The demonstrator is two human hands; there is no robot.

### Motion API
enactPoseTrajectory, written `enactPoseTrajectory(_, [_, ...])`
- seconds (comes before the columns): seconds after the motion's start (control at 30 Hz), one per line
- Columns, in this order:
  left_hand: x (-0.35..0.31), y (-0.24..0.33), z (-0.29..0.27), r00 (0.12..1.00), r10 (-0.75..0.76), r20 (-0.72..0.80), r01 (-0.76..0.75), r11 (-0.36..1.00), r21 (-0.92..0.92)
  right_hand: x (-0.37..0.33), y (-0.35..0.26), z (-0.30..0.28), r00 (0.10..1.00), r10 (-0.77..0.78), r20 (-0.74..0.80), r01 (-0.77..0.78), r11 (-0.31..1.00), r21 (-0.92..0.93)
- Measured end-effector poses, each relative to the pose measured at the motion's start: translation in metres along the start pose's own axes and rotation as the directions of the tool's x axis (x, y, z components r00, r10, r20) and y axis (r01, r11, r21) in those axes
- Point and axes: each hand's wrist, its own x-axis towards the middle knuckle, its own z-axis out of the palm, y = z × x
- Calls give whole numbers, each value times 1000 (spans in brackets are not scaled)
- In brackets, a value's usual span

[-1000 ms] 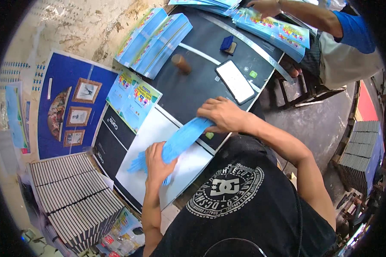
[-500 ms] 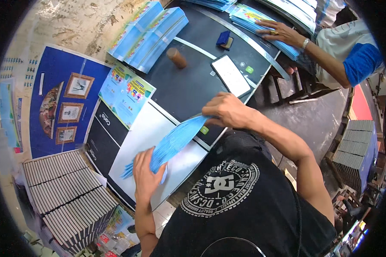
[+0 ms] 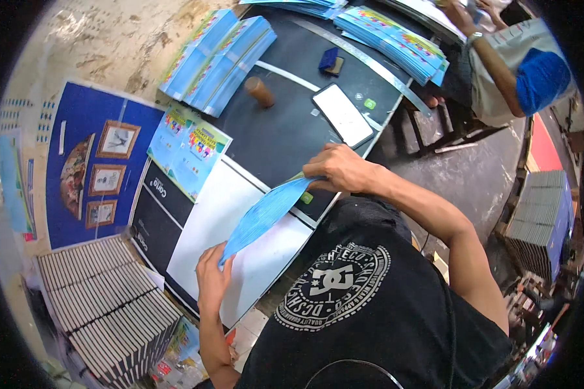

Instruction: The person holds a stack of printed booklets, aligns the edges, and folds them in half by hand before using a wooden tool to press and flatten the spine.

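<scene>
A bent sheaf of light-blue paper sheets (image 3: 263, 212) stretches between my two hands, its layered edges showing. My left hand (image 3: 213, 277) pinches the lower-left end with thumb and fingers. At the upper-right end, my right hand (image 3: 342, 170) is closed on the sheets, its fingertips partly hidden. Beneath the sheaf lies a white board (image 3: 198, 243) on the dark table. A colourful printed sheet (image 3: 187, 152) borders that board on its far side. Beyond my right hand rests a phone (image 3: 344, 117) with a lit white screen.
Blue printed stacks (image 3: 217, 61) stand at the back beside a brown cylinder (image 3: 259, 92) and a small blue case (image 3: 331, 61). More blue sheets (image 3: 396, 47) lie far right, near a co-worker's hand (image 3: 461, 18). Bound stacks (image 3: 104, 298) rise at lower left; others (image 3: 537, 220) stand right.
My left hand has moved slightly down and now grips the sheaf's end, where loose sheet ends stuck out before. The co-worker's hand has lifted off the blue sheets.
</scene>
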Motion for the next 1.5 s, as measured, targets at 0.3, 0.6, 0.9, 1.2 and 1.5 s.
enactPoseTrajectory(0.3, [-19,-29,-1,996,-91,3,90,992,-87,1,-1,-1,997,75,25,-76,996,36])
enactPoseTrajectory(0.6, [-45,-74,18,991,-103,-80,67,929,-364,0,-6,-2,987,161,26,-163,965,205])
enactPoseTrajectory(0.9, [-15,-68,75,881,-412,-232,-53,402,-914,2,-11,16,930,362,67,-346,796,497])
enactPoseTrajectory(1.2, [48,36,-5,936,187,-297,-272,921,-279,4,-5,40,939,329,99,-290,602,744])
enactPoseTrajectory(1.5, [60,20,35,988,155,-27,-152,985,78,1,-9,38,906,423,17,-350,728,590])
